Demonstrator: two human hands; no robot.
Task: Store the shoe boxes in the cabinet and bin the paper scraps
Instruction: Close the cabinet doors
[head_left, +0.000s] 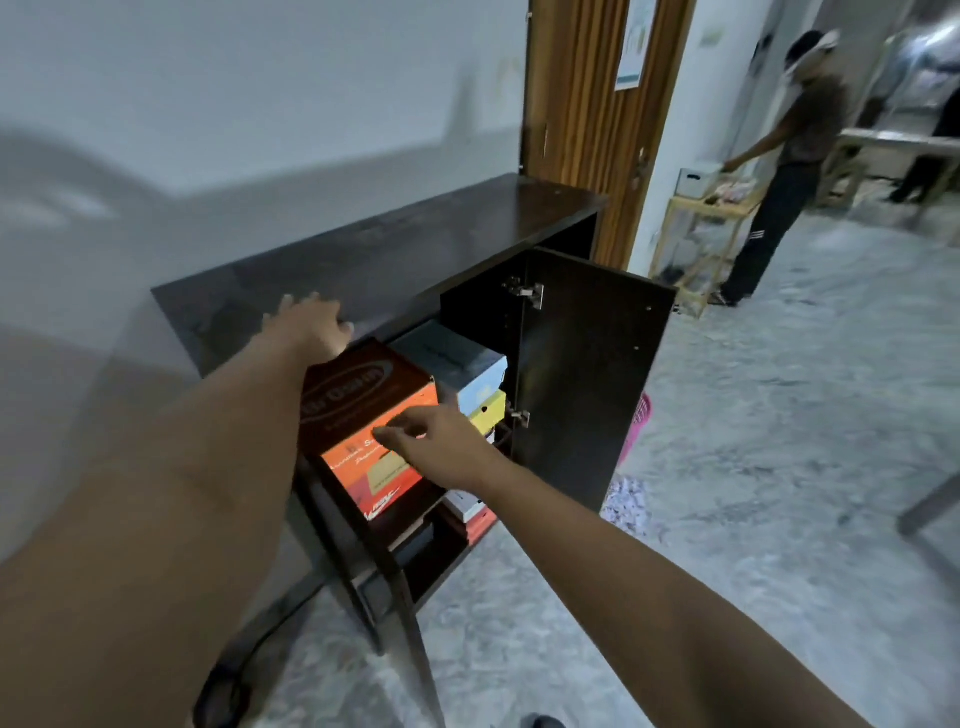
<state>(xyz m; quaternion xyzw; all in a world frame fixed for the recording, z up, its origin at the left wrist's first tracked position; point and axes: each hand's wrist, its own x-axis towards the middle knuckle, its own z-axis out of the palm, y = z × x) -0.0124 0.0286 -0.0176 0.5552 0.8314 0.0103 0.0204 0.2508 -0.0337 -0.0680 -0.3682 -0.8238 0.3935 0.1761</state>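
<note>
while the red and orange shoe box (363, 410) sits half inside the dark cabinet (415, 249), the right hand (441, 447) presses its front with bent fingers, holding nothing. the left hand (311, 325) lies open on the cabinet top. paper scraps (626, 504) lie beside the cabinet door (587, 374).

I saw two shoe boxes (363, 410) side by side in the cabinet (374, 260), more below. The open door (587, 374) stood right, a basket (636, 428) and paper scraps (628, 501) behind it.

Shoe boxes in the open cabinet (395, 260)

Left hand (311, 325) on top; right hand (436, 447) touching the orange shoe box (363, 467).
</note>
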